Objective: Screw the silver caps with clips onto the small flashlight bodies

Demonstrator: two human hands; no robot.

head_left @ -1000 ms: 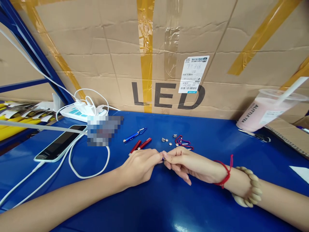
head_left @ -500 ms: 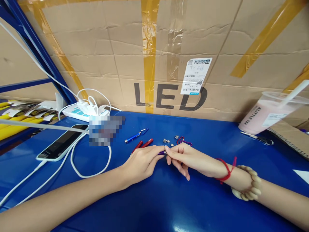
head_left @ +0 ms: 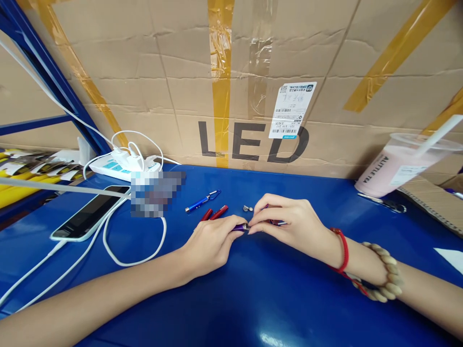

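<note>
The left hand (head_left: 210,243) is closed around a slim purple tube (head_left: 238,227), most of it hidden in the grip, with its silver end poking out past thumb and forefinger. The right hand (head_left: 294,219) meets it there, thumb and fingertips drawn close at that end; at this size I can't tell whether they pinch the metal or only touch it. The tube lies roughly level between the two hands, just above the blue table (head_left: 253,299).

It should be light and stiff — most likely thin metal with a glossy, rather slippery coat — and not easily broken. The best hold looks to be around the body, close behind the silver end, leaving that end free for the other hand's fingertips.

Just beyond the hands are two red tubes (head_left: 219,212), partly behind the left hand, and some small silver pieces (head_left: 248,208) — tiny, hard and probably quick to roll, so fingertip work. A blue tube with a clip (head_left: 197,206) rests farther back. Well out to the left lies a phone (head_left: 88,214); a cup of pink drink (head_left: 392,168) stands far right, before a large carton (head_left: 144,96).
</note>
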